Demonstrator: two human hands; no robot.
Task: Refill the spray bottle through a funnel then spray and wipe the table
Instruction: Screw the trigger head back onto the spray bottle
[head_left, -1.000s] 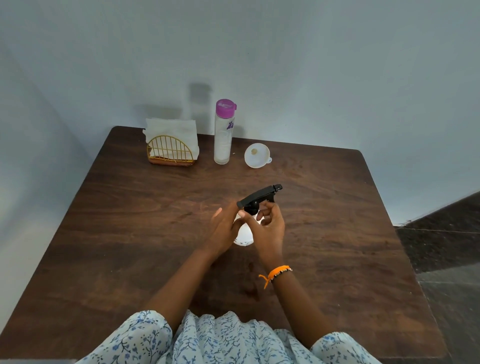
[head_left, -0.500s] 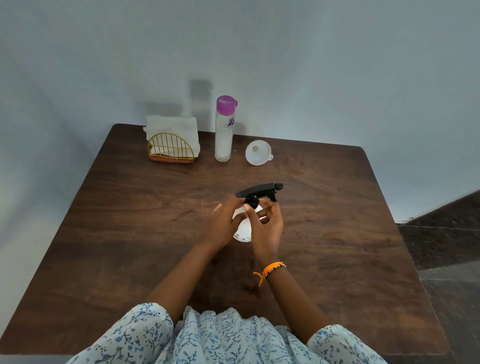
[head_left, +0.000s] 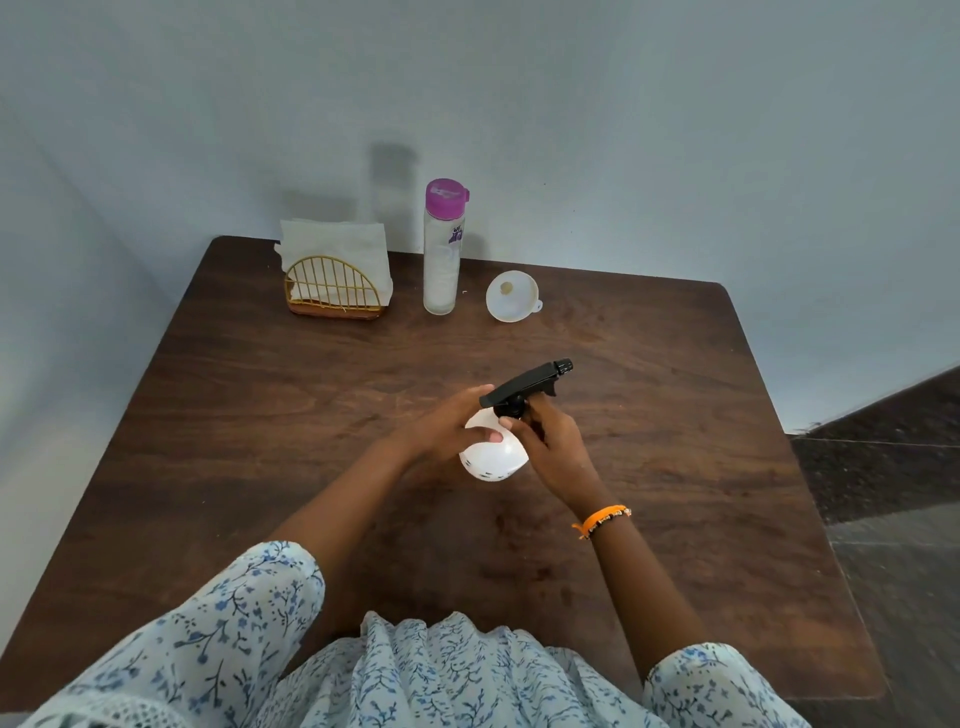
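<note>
A white spray bottle (head_left: 493, 457) with a black trigger head (head_left: 527, 384) stands at the middle of the brown table (head_left: 260, 415). My left hand (head_left: 447, 426) grips the white body from the left. My right hand (head_left: 553, 441) holds the black collar under the trigger head, its nozzle pointing to the far right. A white funnel (head_left: 511, 296) lies at the back of the table. Left of the funnel stands a clear water bottle (head_left: 442, 254) with a pink cap.
A gold wire holder with white paper napkins (head_left: 335, 275) stands at the back left, near the wall. The table's right edge drops to a dark floor (head_left: 883, 493). My patterned sleeves fill the bottom of the view.
The trigger head has turned a little in my right hand while my left hand kept the bottle in place. More of the white body now shows between my hands.
</note>
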